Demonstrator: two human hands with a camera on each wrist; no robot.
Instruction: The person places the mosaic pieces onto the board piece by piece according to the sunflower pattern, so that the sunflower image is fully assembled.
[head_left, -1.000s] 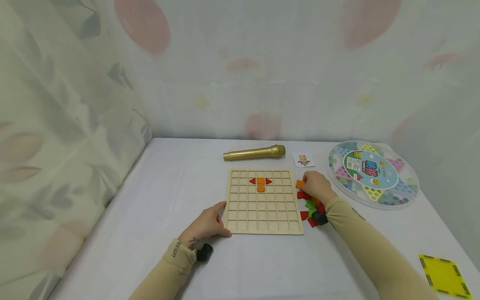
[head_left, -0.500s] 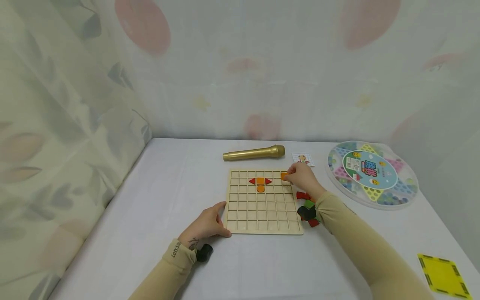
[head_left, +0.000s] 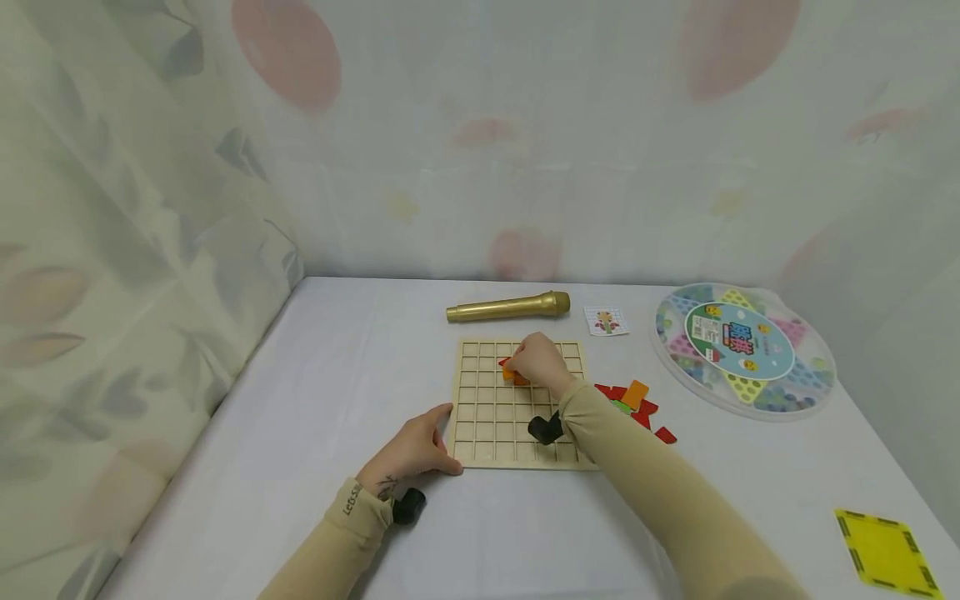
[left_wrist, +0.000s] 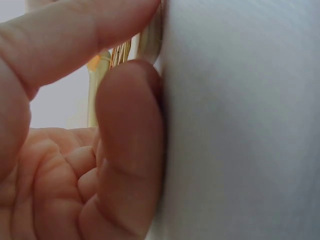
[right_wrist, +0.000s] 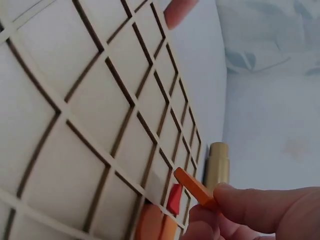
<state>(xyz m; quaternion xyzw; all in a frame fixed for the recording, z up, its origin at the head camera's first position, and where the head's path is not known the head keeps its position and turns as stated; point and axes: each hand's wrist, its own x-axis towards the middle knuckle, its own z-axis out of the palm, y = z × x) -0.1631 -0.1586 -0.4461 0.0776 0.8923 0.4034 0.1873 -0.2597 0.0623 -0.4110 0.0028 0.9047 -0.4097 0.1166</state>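
Note:
My right hand (head_left: pixel 542 362) pinches a flat orange tile (right_wrist: pixel 194 187) between thumb and fingers, just above the upper part of the wooden grid board (head_left: pixel 480 429). In the right wrist view the tile is tilted and apart from the board. Beneath it, a red tile (right_wrist: pixel 174 199), a rounded orange tile (right_wrist: pixel 149 223) and another orange tile (right_wrist: pixel 169 228) sit in the grid. The right hand partly hides these in the head view. At the board's front left corner, my left hand (head_left: pixel 411 446) touches the edge with thumb and fingers, which lie relaxed.
Right of the board lies a loose pile of red (head_left: pixel 666 435), green (head_left: pixel 622 407) and orange tiles (head_left: pixel 635 394). Behind are a gold microphone (head_left: pixel 510 308) and a small pattern card (head_left: pixel 605 321). A round game box (head_left: pixel 742 346) and a yellow square (head_left: pixel 888 552) lie farther right.
My right hand has carried the orange tile from the pile leftward over the board to the tiles set in its upper part. The left hand has stayed at the corner.

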